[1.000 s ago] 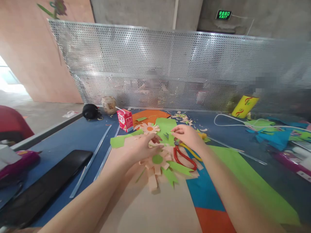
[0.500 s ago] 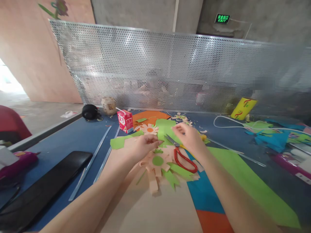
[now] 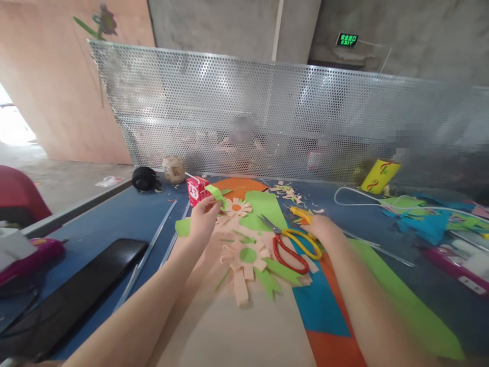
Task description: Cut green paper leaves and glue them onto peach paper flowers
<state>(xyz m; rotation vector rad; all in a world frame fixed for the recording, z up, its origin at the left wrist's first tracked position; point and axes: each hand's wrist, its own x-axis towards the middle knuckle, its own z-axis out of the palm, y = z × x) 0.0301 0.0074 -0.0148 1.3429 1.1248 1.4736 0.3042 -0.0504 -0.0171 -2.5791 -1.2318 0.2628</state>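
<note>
My left hand point(image 3: 204, 220) pinches a light green felt strip point(image 3: 216, 192) above the table, just in front of the red drink carton. My right hand point(image 3: 325, 230) is closed around a yellow glue gun point(image 3: 301, 213), whose nozzle points left. Between the hands lie scissors point(image 3: 293, 247) with one red and one yellow handle, blades slightly apart. A peach felt flower point(image 3: 239, 253) with a green centre rests in front of them, green leaf pieces point(image 3: 269, 283) beside it. Farther back is a second peach flower point(image 3: 237, 208) with an orange centre, next to a green felt sheet point(image 3: 263, 206).
Around the work lie blue felt point(image 3: 323, 311), a long green sheet point(image 3: 408, 300), clear sticks point(image 3: 155, 237) and a black phone-like slab point(image 3: 76, 295). The drink carton point(image 3: 196, 189) stands behind my left hand. A white cable point(image 3: 355, 196) and a perforated metal screen point(image 3: 267, 117) are behind.
My left hand has moved left and back and now holds up a green strip. My right hand has shifted right and down, onto the yellow glue gun. The scissors stay put.
</note>
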